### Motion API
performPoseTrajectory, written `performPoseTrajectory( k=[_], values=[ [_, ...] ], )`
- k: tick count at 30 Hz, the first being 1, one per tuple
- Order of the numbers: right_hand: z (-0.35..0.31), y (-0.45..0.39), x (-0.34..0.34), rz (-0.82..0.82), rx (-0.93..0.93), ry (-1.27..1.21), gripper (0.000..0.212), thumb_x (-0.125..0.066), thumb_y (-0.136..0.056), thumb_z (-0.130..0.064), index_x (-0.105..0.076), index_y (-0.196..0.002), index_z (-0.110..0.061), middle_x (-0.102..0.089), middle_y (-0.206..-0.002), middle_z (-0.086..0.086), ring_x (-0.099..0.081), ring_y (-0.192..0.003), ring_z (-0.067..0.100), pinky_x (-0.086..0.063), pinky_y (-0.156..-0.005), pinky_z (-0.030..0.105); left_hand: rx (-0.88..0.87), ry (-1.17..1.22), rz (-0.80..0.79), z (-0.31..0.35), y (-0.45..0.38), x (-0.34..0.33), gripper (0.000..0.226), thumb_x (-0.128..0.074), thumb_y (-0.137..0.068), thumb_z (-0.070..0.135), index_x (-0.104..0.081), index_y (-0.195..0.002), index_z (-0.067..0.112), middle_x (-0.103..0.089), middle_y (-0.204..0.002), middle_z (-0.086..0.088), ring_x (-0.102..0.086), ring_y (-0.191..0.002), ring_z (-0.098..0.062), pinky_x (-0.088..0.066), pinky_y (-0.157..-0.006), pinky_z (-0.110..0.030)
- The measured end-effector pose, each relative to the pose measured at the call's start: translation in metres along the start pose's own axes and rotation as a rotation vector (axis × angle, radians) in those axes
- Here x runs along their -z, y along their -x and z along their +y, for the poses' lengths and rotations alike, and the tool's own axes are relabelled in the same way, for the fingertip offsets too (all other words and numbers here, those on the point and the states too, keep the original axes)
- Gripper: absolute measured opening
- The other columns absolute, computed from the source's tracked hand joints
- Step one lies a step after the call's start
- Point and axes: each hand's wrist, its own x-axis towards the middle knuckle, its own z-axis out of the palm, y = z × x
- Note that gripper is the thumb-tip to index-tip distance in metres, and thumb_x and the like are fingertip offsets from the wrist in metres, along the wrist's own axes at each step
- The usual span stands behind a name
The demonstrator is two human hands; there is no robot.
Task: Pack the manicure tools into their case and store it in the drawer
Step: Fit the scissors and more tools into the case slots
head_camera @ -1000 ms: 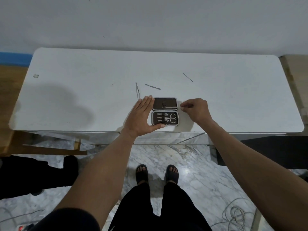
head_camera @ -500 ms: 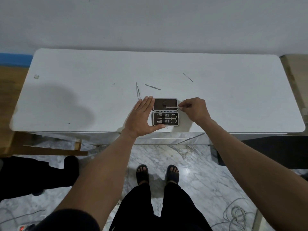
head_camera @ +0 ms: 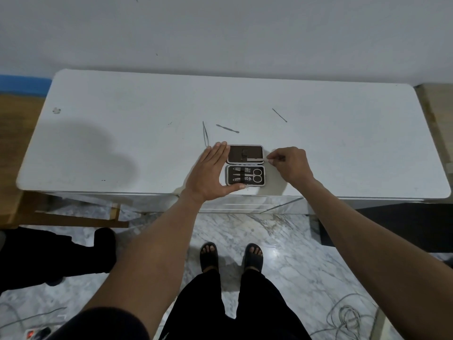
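Note:
The open manicure case [head_camera: 245, 186] lies near the front edge of the white table [head_camera: 122, 143]. Its lower half holds scissors [head_camera: 257, 175] and small clippers under a strap. My left hand [head_camera: 208, 175] lies flat against the case's left side, thumb along its front edge. My right hand [head_camera: 290, 164] pinches the end of a thin pale nail file [head_camera: 255, 158] that lies across the dark lid [head_camera: 236, 153]. Tweezers [head_camera: 205, 133], a cuticle pusher [head_camera: 227, 128] and a thin pick [head_camera: 279, 115] lie loose behind the case.
A closed drawer front [head_camera: 245, 204] sits under the table edge, just below the case. My sandalled feet [head_camera: 231, 257] stand on the marble floor. Cables [head_camera: 348, 317] lie at the lower right, and a dark shape [head_camera: 49, 256] sits at the left.
My right hand's fingertips shifted slightly left to the lid's right edge and back. The left hand and the case have stayed put.

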Motion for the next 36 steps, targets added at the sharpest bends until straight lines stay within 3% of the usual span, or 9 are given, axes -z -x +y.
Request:
performPoseTrajectory(
  k=[8,18,29,36],
  values=[
    [-0.017,-0.004,-0.006,-0.021,0.02,0.011,0.019,-0.066,-0.085,-0.004,-0.078,-0.096,-0.012,-0.075,-0.094,0.007,-0.061,-0.081,0.013,-0.045,-0.078,0.022,0.002,0.001,-0.002,0.0,0.0,-0.001,0.123,-0.052,-0.081,0.091,-0.026,-0.165,0.004,-0.024,-0.174,-0.01,-0.018,-0.163,-0.021,-0.015,-0.134,-0.043],
    [-0.033,-0.002,-0.006,-0.039,0.096,0.219,0.021,-0.061,-0.087,-0.013,-0.078,-0.098,-0.019,-0.072,-0.1,0.008,-0.064,-0.093,0.028,-0.053,-0.079,0.036,-0.003,-0.002,0.006,-0.001,0.0,-0.001,0.122,-0.05,-0.082,0.091,-0.028,-0.164,0.003,-0.025,-0.173,-0.011,-0.02,-0.162,-0.022,-0.016,-0.133,-0.044],
    [-0.048,-0.002,-0.019,-0.02,0.077,0.264,0.024,-0.055,-0.085,-0.014,-0.076,-0.093,-0.023,-0.073,-0.096,0.006,-0.065,-0.089,0.029,-0.051,-0.072,0.033,-0.01,-0.015,0.017,-0.001,0.0,-0.001,0.122,-0.052,-0.082,0.09,-0.029,-0.164,0.002,-0.027,-0.173,-0.012,-0.021,-0.162,-0.024,-0.016,-0.133,-0.044],
    [-0.047,-0.005,-0.013,-0.045,0.069,0.231,0.019,-0.061,-0.086,-0.016,-0.077,-0.095,-0.022,-0.074,-0.096,0.003,-0.065,-0.09,0.026,-0.052,-0.074,0.032,-0.008,0.004,0.025,0.0,0.0,-0.002,0.122,-0.053,-0.082,0.089,-0.03,-0.163,0.002,-0.028,-0.172,-0.012,-0.022,-0.162,-0.024,-0.018,-0.133,-0.045]
  ],
)
